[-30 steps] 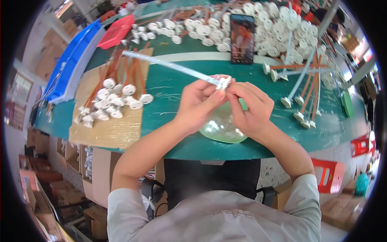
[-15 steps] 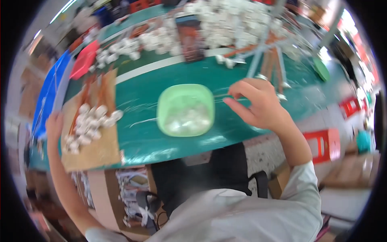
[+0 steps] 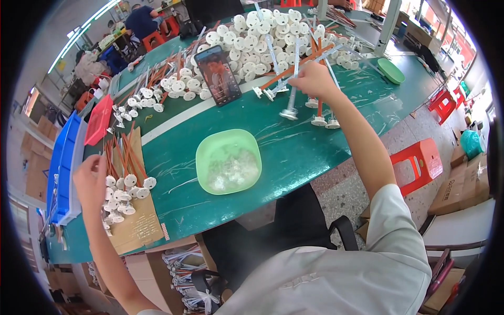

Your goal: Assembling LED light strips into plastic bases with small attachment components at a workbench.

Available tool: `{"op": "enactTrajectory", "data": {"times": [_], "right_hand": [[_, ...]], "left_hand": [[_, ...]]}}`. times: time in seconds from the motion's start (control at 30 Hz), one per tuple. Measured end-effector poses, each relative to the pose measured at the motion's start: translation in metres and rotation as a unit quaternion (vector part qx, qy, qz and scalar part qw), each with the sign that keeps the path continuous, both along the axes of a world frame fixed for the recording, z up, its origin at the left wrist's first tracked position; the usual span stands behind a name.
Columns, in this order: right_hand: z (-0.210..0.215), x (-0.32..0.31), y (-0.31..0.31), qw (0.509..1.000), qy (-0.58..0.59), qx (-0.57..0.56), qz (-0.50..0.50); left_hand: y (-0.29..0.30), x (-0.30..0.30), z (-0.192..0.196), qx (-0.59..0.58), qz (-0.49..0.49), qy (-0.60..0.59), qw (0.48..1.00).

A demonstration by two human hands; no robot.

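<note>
My right hand [image 3: 315, 84] is closed at the far right of the table, pinching a pale translucent strip with a white round end [image 3: 289, 113] that hangs down, slightly blurred. Beside it, several brown and pale strips with white round ends [image 3: 318, 121] lean together. My left hand [image 3: 92, 178] has its fingers curled together at the left edge of a brown cardboard sheet [image 3: 142, 231]; what they hold, if anything, is too small to make out. Next to it on the cardboard lie brown strips with white round ends [image 3: 130, 181]. A light green bowl [image 3: 202, 173] of small clear pieces [image 3: 233, 170] stands between my hands.
A phone [image 3: 218, 76] stands propped before a large heap of white round-ended strips [image 3: 278, 42]. At the left are a blue tray [image 3: 63, 168] and a red basket [image 3: 98, 121]. A green dish [image 3: 391, 71] lies far right. A red stool [image 3: 417, 165] stands beside the table.
My right hand has moved away from me to the leaning strips and closed on one. My left hand has moved from beside the blue tray to the cardboard's edge. The head view has shifted.
</note>
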State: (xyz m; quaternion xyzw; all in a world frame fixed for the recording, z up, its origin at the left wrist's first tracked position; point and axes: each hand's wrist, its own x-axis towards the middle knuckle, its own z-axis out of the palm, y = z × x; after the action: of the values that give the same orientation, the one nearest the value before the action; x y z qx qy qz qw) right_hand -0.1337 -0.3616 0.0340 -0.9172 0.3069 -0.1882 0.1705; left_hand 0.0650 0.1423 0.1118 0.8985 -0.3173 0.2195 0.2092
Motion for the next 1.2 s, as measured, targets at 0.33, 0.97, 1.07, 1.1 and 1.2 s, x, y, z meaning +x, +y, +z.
{"op": "enactTrajectory", "data": {"times": [0.33,0.97,1.07,1.1,1.2], "right_hand": [[0.027,0.003,0.126,0.784,-0.241,0.542,0.182],[-0.028,0.044,0.193,0.752,-0.488,-0.102,0.431],[-0.031,0.043,0.194,0.757,-0.495,-0.107,0.413],[-0.028,0.044,0.193,0.765,-0.474,-0.088,0.428],[-0.022,0.04,0.187,0.771,-0.433,-0.057,0.463]], "left_hand": [[-0.123,-0.106,-0.065,-0.174,-0.383,0.435,0.796],[-0.153,-0.106,-0.116,-0.333,-0.388,0.472,0.718],[-0.151,-0.103,-0.113,-0.308,-0.39,0.469,0.73],[-0.15,-0.103,-0.111,-0.327,-0.372,0.53,0.688],[-0.144,-0.09,-0.113,-0.347,-0.45,0.579,0.585]]}}
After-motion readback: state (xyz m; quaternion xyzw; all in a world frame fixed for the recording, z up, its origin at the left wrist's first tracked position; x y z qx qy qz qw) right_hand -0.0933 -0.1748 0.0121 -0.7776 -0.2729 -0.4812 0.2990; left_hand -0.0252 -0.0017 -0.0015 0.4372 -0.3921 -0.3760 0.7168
